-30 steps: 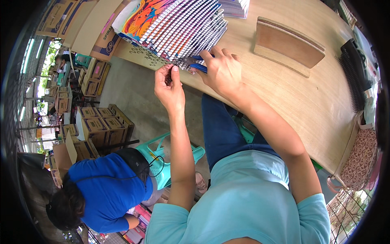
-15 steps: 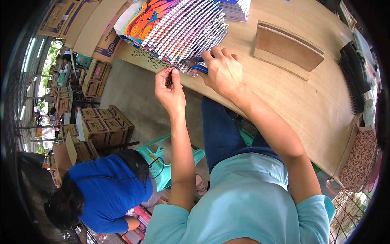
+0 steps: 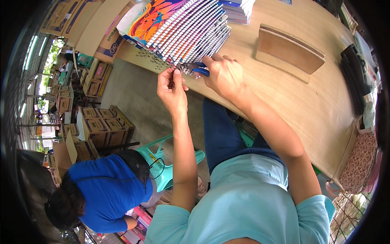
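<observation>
The fingers (image 3: 208,62) of the right hand (image 3: 226,79) are wrapped around the blue handles of the pliers (image 3: 200,72), whose dark head sits at the near lower corner of the notebook stack (image 3: 187,32); the thumb and forefinger of the left hand (image 3: 174,92) are drawn close together just beside that head, though whether they grip a wire is too small to tell. The plier head being so near the left fingertips, a slip could pinch skin, and a bent wire end could prick them. Dark wavy wires (image 3: 151,59) jut out next to the stack and could snag a fingertip or each other. The stack lies at the edge of the desk (image 3: 300,118), its white-and-dark bindings stepped like stairs, so a hard tug might slide some books off. A cardboard box (image 3: 105,42) stands just left of it, crowding that side, and more books (image 3: 239,13) lie behind. Farther right on the desk are a wooden stand (image 3: 289,53), well apart from the pliers, and a row of black coils (image 3: 350,81). Beyond the left forearm, a co-worker in blue (image 3: 109,189) sits on a turquoise stool (image 3: 164,173), near stacked cartons (image 3: 101,126), leaving little elbow room there.
</observation>
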Available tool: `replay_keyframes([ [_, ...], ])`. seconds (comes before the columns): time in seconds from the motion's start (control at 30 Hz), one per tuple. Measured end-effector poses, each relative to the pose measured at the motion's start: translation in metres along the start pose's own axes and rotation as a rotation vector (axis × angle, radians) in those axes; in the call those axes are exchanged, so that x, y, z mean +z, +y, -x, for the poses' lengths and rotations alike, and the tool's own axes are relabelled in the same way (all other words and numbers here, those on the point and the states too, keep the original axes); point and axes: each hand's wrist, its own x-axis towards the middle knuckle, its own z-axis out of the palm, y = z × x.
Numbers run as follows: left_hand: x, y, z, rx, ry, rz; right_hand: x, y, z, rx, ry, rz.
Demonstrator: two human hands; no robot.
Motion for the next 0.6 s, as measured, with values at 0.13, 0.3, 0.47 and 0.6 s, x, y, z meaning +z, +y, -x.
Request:
replay_keyframes([
  [0.13,-0.005,-0.003,0.002,-0.060,-0.030,0.079,-0.007,0.002,0.009,0.006,0.173,0.007],
  [0.3,0.003,0.002,0.002,-0.021,-0.040,0.071,-0.008,0.001,0.004,-0.003,0.141,0.022],
  [0.47,0.009,0.004,-0.002,-0.008,0.017,0.012,-0.007,0.000,-0.004,0.009,0.029,-0.016],
  [0.6,0.009,0.004,-0.003,-0.037,0.028,0.014,-0.006,0.008,-0.004,0.023,-0.036,-0.050],
])
